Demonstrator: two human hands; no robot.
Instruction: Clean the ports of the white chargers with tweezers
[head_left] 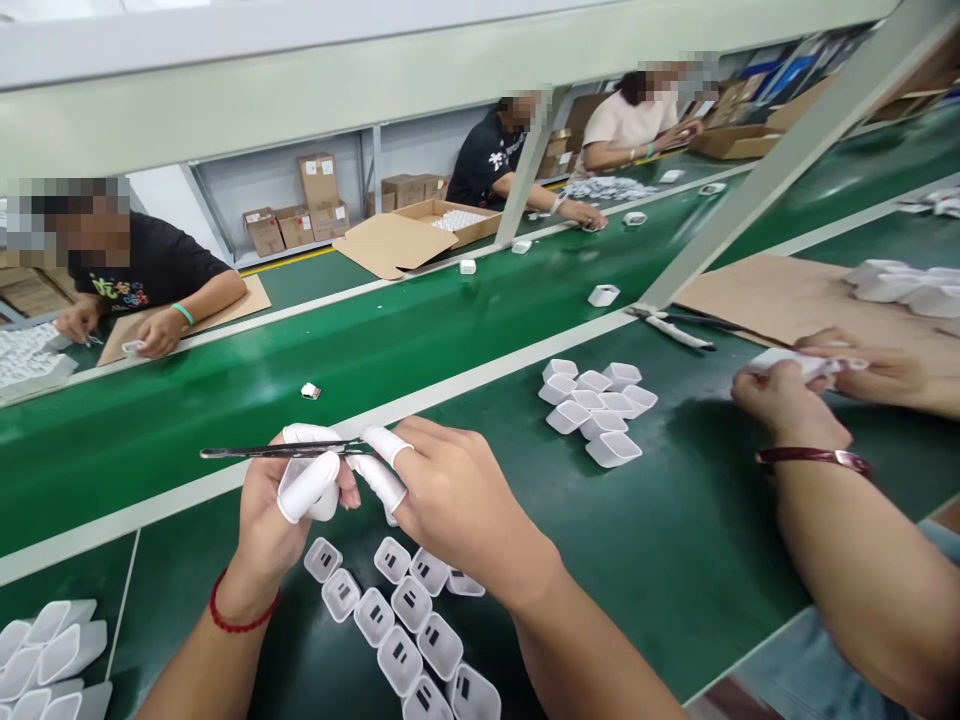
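Note:
My left hand is closed around a small white plastic cup, its thumb and a finger in white finger cots. Just above the cup, a pair of long dark tweezers lies almost level, one end sticking out to the left. White finger cots also cover fingertips of my right hand, which pinches at the right end of the tweezers. Its fingers hide the detail there. Below my hands, several open white cups stand grouped on the green table, small black strips visible inside them.
More white cups are grouped right of centre, others at lower left. A co-worker's hands hold a white piece at right, near another tool. Beyond runs a green belt with scattered white pieces; people work across it.

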